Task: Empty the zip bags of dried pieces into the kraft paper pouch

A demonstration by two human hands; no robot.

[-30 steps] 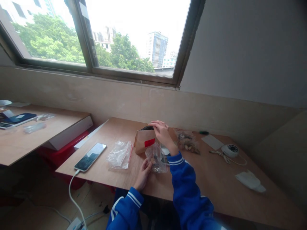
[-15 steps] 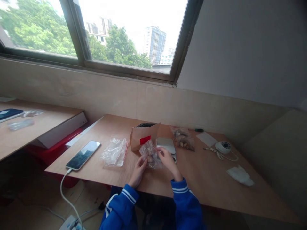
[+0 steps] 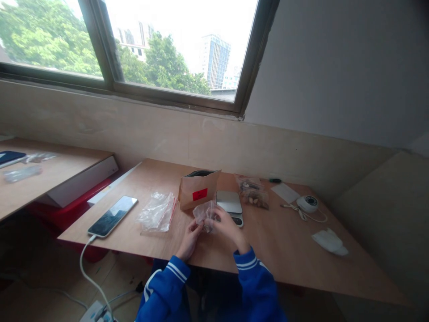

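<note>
A clear plastic bag point(image 3: 205, 211) with some brownish contents is held between my two hands, close to the table's front edge. My left hand point(image 3: 190, 237) pinches its lower left side. My right hand point(image 3: 228, 224) grips it from the right, its fingers bent over the plastic. Just behind stands a brown paper pouch point(image 3: 192, 197) with a red label and a gaping top. A small kitchen scale point(image 3: 229, 202) with a silver plate lies beyond my right hand, partly covered by it. What exactly the bag contains is mostly hidden by fingers and folds.
Flat clear bags point(image 3: 157, 212) with red edges lie to the left, beside a charging phone point(image 3: 113, 216). Filled bags point(image 3: 256, 199) sit behind the scale. Farther right are a white paper point(image 3: 285, 193), a round white device point(image 3: 307, 204) with a cable and a crumpled white tissue point(image 3: 330, 242).
My right hand has shifted lower and closer to my left hand. The bag is more bunched up and its top has dropped, so the pouch's red label shows fully. The view has shifted slightly.
</note>
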